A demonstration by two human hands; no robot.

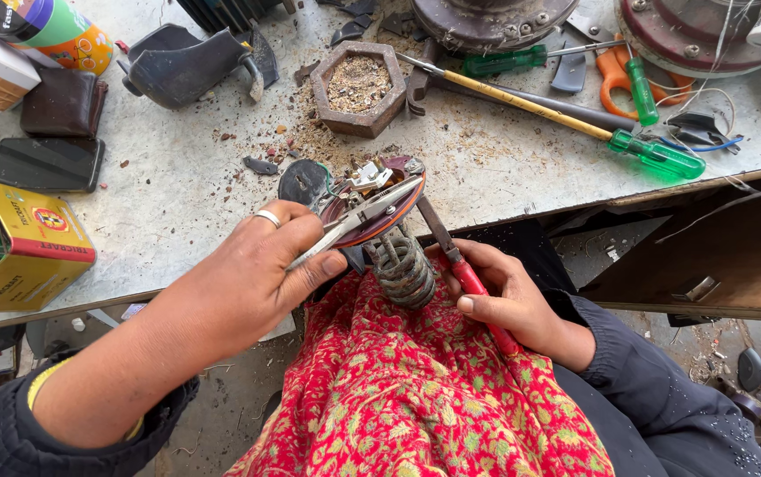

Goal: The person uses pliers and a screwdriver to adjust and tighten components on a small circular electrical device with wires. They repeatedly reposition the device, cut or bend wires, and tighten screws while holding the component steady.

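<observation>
My left hand (252, 269), with a ring on one finger, grips a round reddish-brown electrical part (371, 208) with a coiled spring-like winding (402, 269) below it, held over my lap at the bench edge. My right hand (508, 300) is shut on red-handled pliers (460, 265), whose jaws reach up to the top of the part. A metal strip crosses the part under my left thumb. Red patterned cloth (416, 389) covers my lap beneath both hands.
The grey workbench (177, 177) holds a hexagonal block filled with sawdust (358, 88), green-handled screwdrivers (654, 155), orange scissors (614, 75), a yellow tin (18, 247), a black phone (49, 163), a brown wallet (62, 102) and dark metal parts. Motor housings (486, 22) stand at the back.
</observation>
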